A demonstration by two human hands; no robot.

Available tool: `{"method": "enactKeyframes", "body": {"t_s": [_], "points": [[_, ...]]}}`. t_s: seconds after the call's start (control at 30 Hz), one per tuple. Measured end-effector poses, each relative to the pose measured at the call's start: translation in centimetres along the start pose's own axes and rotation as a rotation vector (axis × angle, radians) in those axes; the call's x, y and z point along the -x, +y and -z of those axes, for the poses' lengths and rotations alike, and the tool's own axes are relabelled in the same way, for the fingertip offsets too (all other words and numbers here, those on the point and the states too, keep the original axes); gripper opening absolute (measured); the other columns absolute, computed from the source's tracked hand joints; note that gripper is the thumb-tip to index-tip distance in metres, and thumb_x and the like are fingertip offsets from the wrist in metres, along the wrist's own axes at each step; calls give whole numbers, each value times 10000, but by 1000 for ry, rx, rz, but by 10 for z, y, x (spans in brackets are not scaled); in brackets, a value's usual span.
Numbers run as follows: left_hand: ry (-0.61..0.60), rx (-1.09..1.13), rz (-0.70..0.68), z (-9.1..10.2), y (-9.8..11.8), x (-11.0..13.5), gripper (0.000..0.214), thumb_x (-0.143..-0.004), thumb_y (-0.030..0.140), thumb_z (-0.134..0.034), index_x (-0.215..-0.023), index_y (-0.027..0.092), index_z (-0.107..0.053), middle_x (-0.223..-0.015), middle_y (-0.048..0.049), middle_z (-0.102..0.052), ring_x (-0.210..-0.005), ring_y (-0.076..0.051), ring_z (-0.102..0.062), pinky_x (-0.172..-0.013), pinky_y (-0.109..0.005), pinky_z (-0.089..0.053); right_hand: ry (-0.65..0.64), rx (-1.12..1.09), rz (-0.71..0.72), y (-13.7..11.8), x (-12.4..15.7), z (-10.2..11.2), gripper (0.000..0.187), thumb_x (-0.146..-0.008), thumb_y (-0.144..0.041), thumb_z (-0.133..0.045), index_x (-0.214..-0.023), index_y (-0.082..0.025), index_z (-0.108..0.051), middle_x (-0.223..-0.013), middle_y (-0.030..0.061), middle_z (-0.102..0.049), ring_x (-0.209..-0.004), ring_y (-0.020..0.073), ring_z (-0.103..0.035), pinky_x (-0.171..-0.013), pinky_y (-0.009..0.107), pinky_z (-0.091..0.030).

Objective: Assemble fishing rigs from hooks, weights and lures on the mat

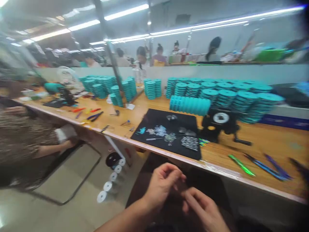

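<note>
My left hand (163, 185) and my right hand (200, 206) hang close together below the front edge of the wooden workbench (173, 157), fingertips almost meeting. Anything thin between them is too small to tell. Nearest to them on the bench lies a black mat (164, 141) holding small silvery and pale blue pieces. Behind it lies a teal spool on its side (190, 105), beside a black stand with a white-faced reel (220, 118). Several stacks of teal spools (224, 98) fill the back of the bench.
Green and blue tweezers (265, 167) lie at the bench's right. Pliers with red and blue handles (94, 116) lie left. A co-worker's patterned sleeve (21, 141) and hand (66, 143) are at left. White discs (108, 186) stand in a row below the bench.
</note>
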State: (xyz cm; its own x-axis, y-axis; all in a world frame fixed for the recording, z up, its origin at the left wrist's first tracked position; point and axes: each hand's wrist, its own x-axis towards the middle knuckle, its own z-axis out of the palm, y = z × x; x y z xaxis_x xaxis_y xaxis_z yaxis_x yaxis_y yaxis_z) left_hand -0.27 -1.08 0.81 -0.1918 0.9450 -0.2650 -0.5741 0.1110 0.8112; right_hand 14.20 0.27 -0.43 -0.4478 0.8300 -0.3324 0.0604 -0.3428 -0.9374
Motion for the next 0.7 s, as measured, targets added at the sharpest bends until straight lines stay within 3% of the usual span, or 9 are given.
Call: {"method": "enactKeyframes", "body": {"t_s": [0.1, 0.2, 0.27, 0.37, 0.47, 0.57, 0.63, 0.7], "points": [[-29, 46, 45, 7, 0, -2, 160, -839, 341, -704, -840, 182, -685, -851, -18, -713, -721, -93, -595, -589, -158, -413, -9, -102, 21, -3, 3, 1, 387, -794, -527, -701, -663, -168, -639, -590, 12, -601, -602, 144, -525, -649, 256, -420], [-121, 47, 148, 11, -6, -6, 242, -891, 352, -629, -1082, 208, -666, -1114, -83, -677, -999, -200, -605, -748, -265, -489, 21, -281, 24, 2, 0, 3, 329, -794, -480, -728, -746, -161, -660, -682, 13, -614, -657, 143, -530, -680, 255, -418], [-213, 4, 191, 9, -13, -4, 236, -876, 320, -650, -1068, 186, -669, -1064, -86, -663, -928, -205, -608, -752, -305, -496, 25, -355, 48, 6, 0, 4, 309, -796, -445, -738, -729, -155, -654, -700, 9, -600, -669, 140, -523, -682, 252, -417], [-279, -47, 203, 5, -23, -1, 151, -862, 307, -673, -864, 156, -675, -828, -25, -628, -649, -118, -537, -637, -262, -456, 3, -344, 72, 10, 1, 6, 306, -842, -411, -700, -697, -149, -637, -678, 4, -586, -660, 134, -513, -687, 255, -413], [-246, -129, 187, 5, -27, 0, 209, -847, 337, -692, -767, 148, -659, -768, -3, -605, -603, -87, -465, -598, -218, -395, 21, -110, 113, 5, 4, 14, 287, -876, -411, -656, -745, -156, -659, -724, 15, -620, -707, 154, -541, -706, 271, -415], [-228, -336, 122, 8, -21, -1, 238, -836, 370, -700, -782, 139, -687, -813, -13, -638, -596, -75, -410, -571, -192, -345, 175, 220, 257, -5, 4, 25, 207, -894, -378, -631, -851, -184, -687, -841, 29, -661, -820, 189, -577, -762, 286, -416], [-276, -463, 111, 9, -17, -1, 277, -839, 405, -684, -796, 131, -692, -822, -32, -671, -564, -74, -399, -526, -192, -320, 191, 271, 291, -10, 3, 29, 172, -895, -360, -624, -914, -200, -683, -850, 22, -671, -826, 193, -596, -765, 290, -429], [-339, -517, 148, 9, -15, -1, 320, -837, 446, -669, -799, 128, -674, -775, -52, -694, -542, -87, -447, -477, -193, -305, 124, 237, 266, -13, 0, 29, 167, -882, -359, -635, -898, -198, -681, -788, 7, -666, -760, 180, -598, -722, 284, -439]]}}
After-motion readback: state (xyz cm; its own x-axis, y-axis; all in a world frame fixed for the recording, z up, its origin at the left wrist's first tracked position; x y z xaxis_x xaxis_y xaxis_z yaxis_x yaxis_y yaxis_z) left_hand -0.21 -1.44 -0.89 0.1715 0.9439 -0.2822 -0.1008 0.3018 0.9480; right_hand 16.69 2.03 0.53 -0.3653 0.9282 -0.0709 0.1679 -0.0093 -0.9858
